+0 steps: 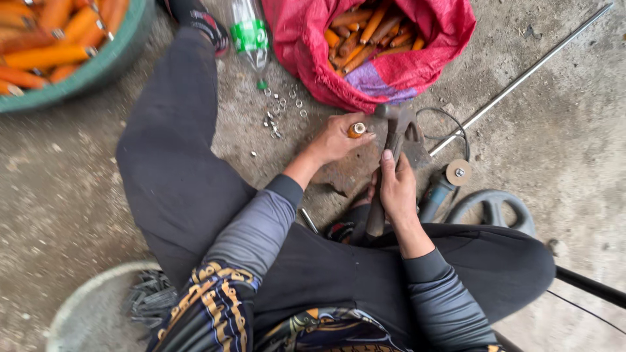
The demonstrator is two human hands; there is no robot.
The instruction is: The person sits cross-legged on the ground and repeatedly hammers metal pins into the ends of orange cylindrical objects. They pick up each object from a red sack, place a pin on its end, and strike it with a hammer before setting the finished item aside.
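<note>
A person seated on a concrete floor [78, 195] holds a small orange handle [356, 130] upright on a rusty metal block [345, 173], the left hand [336, 138] pinched tight around it just below its metal tip. The right hand [396, 186] is wrapped around the shaft of a hammer [390, 140], thumb laid along the wood, the head poised right beside the handle's tip.

The fingers sit so near the hammer head that a blow landing off-centre would likely catch them; the narrow, upright piece could also tip or skid off the worn block if struck at an angle.

A red sack [378, 45] of similar orange handles lies open just beyond the block, with a green tub [107, 62] holding more at upper left. Small metal rings [282, 104] are scattered by a clear plastic bottle [250, 36]. An angle grinder [443, 186] with its cord rests close to the right hand, crowding the swing, and a long steel rod [521, 78] runs off to the right. A pale basin [85, 306] of dark nails sits by the left knee.
</note>
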